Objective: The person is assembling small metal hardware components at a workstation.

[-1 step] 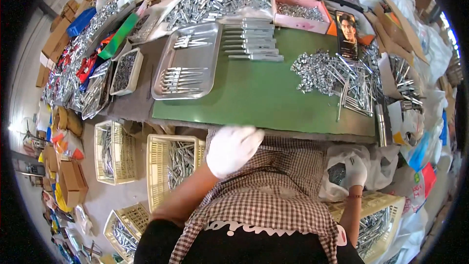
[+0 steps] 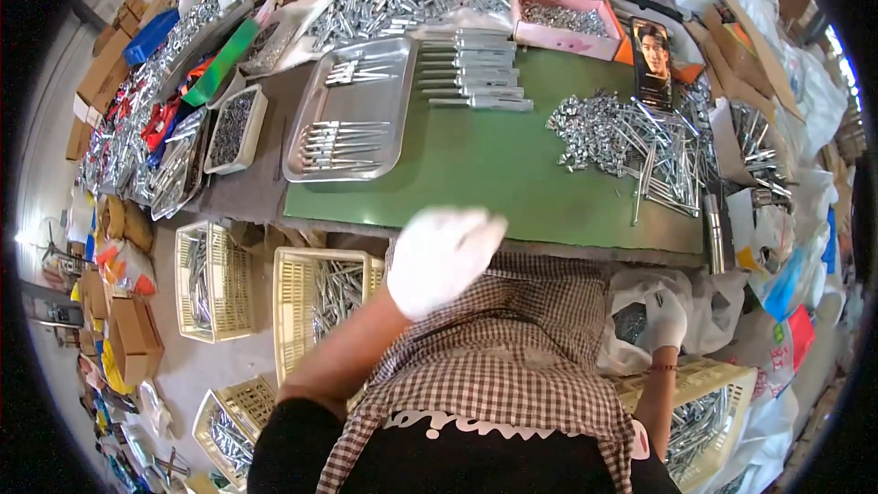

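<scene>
My left hand [image 2: 444, 261], in a white glove, is over the front edge of the green work table [image 2: 476, 165]. Motion blurs its fingertips, and I see nothing in it. On the right, below the table edge, my gloved right hand [image 2: 666, 322] is at a clear plastic bag [image 2: 625, 291] of small dark parts [image 2: 631, 321]. Its fingers are bent together, with a tiny dark spot between them that I cannot make out. Metal sleeve anchors [image 2: 343, 142] lie in two groups in a steel tray [image 2: 389, 142]. Larger silver anchors [image 2: 485, 90] are lined up beside it.
To the right, small metal nuts [image 2: 585, 133] and long bolts [image 2: 651, 169] are heaped by an upright phone [image 2: 651, 64]. A pink box [image 2: 558, 48] of small parts and a big pile of metal sleeves [image 2: 412, 0] are at the back. Yellow crates [image 2: 288, 311] stand below left.
My left hand has moved slightly up and to the right, further over the table's front edge. My right hand remains at the plastic bag, almost unmoved.
</scene>
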{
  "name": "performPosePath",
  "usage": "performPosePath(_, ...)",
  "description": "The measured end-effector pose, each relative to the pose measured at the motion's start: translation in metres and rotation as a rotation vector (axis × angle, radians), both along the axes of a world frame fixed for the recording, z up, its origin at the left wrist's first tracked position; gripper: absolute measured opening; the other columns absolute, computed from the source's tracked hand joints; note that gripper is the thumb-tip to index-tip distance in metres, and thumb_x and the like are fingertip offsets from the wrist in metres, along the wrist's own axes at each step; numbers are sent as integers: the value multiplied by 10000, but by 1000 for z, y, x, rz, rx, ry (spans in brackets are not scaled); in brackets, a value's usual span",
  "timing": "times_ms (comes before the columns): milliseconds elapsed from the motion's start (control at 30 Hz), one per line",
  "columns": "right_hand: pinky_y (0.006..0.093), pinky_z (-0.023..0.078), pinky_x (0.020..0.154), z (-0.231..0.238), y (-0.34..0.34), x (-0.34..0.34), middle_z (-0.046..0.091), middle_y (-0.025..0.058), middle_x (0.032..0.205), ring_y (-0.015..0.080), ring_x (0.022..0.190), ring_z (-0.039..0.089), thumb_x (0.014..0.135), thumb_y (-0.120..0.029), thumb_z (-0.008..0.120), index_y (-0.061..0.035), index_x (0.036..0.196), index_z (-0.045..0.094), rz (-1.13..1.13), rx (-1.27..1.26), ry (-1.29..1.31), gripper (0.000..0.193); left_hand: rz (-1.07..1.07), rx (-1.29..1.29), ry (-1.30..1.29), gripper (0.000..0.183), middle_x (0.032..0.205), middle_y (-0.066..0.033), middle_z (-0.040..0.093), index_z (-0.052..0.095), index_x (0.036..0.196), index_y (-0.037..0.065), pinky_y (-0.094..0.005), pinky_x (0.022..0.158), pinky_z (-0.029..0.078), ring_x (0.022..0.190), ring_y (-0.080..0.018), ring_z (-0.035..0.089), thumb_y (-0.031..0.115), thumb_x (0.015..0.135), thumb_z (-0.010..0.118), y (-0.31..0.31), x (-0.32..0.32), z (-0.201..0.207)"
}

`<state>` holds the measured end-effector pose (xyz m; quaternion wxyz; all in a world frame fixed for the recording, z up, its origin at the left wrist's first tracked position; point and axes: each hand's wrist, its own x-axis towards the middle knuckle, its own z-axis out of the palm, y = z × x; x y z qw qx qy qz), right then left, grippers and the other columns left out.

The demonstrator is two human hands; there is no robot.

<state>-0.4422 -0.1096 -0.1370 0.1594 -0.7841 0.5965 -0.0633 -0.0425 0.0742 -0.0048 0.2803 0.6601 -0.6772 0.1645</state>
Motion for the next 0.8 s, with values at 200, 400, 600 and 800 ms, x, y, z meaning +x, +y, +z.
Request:
performPosePath(200,494,504,789,48,31,74,682,251,934,453,909,640,913,-309,624,-30,1022,678,104,27,-128,304,187,13,-151,114,919,-89,656,672,955,113,-418,718,529,833,-274,663,140,845,661,-126,72,15)
performPosePath(400,378,508,707,111,53,87,648,212,811,341,726,632,882,-154,643,14,909,688,152,40,-274,176,192,149,-177,147,944,-95,633,690,940,110,-424,779,518,919,-277,652,166,900,560,-142,77,-10)
performPosePath(600,228,415,629,212,25,153,626,32,875,82,686,534,984,-96,524,8,1051,679,274,17,-867,198,-27,-139,317,225,904,-154,655,603,1045,48,-446,757,503,844,-345,639,135,858,691,-77,48,16)
performPosePath(800,313,517,792,248,17,367,704,88,1012,208,858,657,987,-153,566,-59,1099,689,891,-273,-691,191,91,-383,991,229,786,-64,596,486,1222,-13,-283,637,492,654,-131,564,125,1039,489,-11,49,-21)
